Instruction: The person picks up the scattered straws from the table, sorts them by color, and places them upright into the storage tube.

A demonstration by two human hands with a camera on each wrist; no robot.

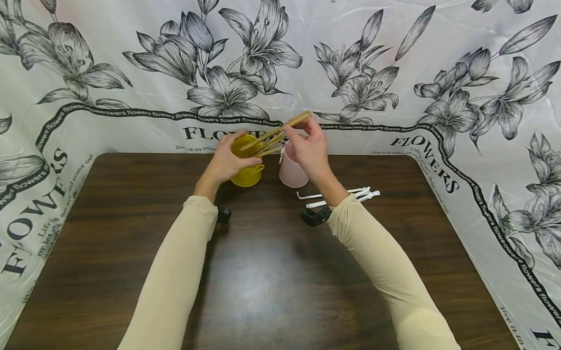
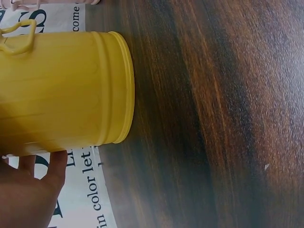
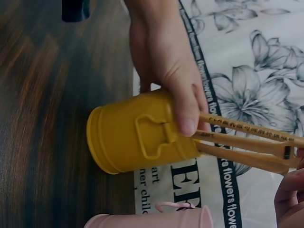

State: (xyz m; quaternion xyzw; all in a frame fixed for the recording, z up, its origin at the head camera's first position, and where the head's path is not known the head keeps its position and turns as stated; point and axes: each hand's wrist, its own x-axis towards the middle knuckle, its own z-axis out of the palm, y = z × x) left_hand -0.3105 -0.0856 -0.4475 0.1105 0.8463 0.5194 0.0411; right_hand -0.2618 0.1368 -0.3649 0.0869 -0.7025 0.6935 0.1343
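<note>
My left hand (image 1: pixel 227 161) grips a small yellow bucket (image 1: pixel 247 178) with little side handles, its thumb over the rim in the right wrist view. Several long brown straws (image 3: pixel 251 149) with printed lettering slant into the bucket's mouth. My right hand (image 1: pixel 311 149) pinches their upper ends, up and to the right of the bucket. Below that hand, a pink bucket (image 1: pixel 292 170) stands on the table, partly hidden. The left wrist view shows the yellow bucket's side (image 2: pixel 61 90) with fingers (image 2: pixel 56 173) against it. How deep the straws reach is hidden.
Several thin white straws (image 1: pixel 319 195), one with a bent end, lie under my right wrist. The dark wooden table (image 1: pixel 267 292) is bordered at the back and sides by a white flower-printed cloth (image 1: pixel 164 133). Black wrist cameras (image 1: pixel 315 216) sit on both wrists.
</note>
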